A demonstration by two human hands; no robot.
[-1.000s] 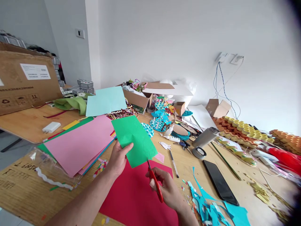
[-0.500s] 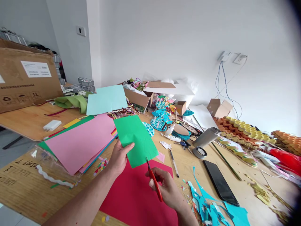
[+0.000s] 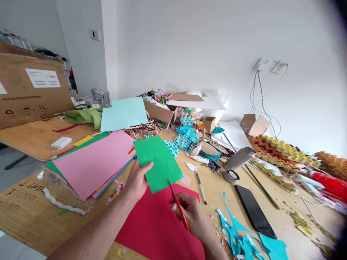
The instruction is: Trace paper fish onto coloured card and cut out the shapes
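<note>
A green paper sheet [image 3: 158, 164] is held up by its left edge in my left hand [image 3: 139, 180], the thumb on top and the fingers behind it. My right hand [image 3: 187, 213] is closed round the red handles of a pair of scissors [image 3: 179, 209]. The scissor blades meet the lower edge of the green sheet, near its right corner. Faint curved lines show on the sheet's right part. Beneath both hands a large red paper sheet [image 3: 159, 224] lies on the wooden table.
Pink sheets [image 3: 94, 162] lie stacked at the left. To the right are a pen [image 3: 201, 187], a black phone [image 3: 255, 209], blue paper scraps [image 3: 238, 238], a metal flask [image 3: 240, 157] and egg trays [image 3: 287, 148]. Behind stand cardboard boxes [image 3: 159, 113].
The green sheet has tilted slightly and its top edge sits a little lower. My right hand and the scissors have shifted very slightly. The camera view has moved a little.
</note>
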